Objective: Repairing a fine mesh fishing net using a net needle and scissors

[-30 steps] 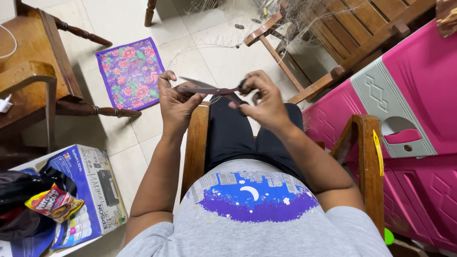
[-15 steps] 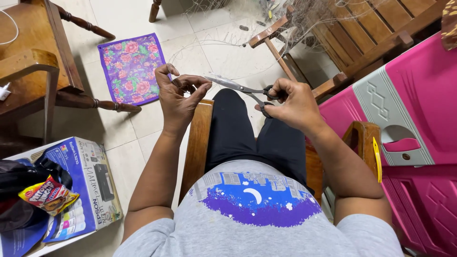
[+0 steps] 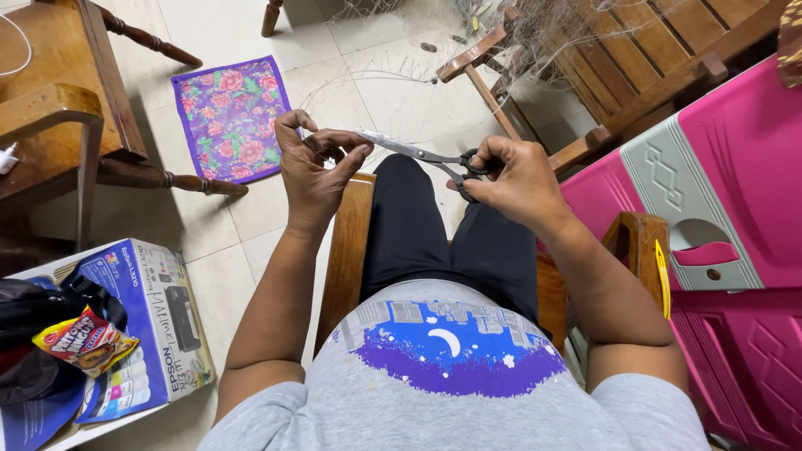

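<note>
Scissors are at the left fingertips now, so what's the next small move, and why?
Probably close the scissors gently. The right hand has its fingers in the handles, and the blade tips reach the left hand, whose pinched fingers seem to hold something thin. What it is I cannot tell, so keep the fingertips off the blades.

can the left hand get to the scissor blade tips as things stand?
Probably yes. The left hand is raised level with the scissors, its fingers right at the blade tips; nothing visible lies between them.
</note>
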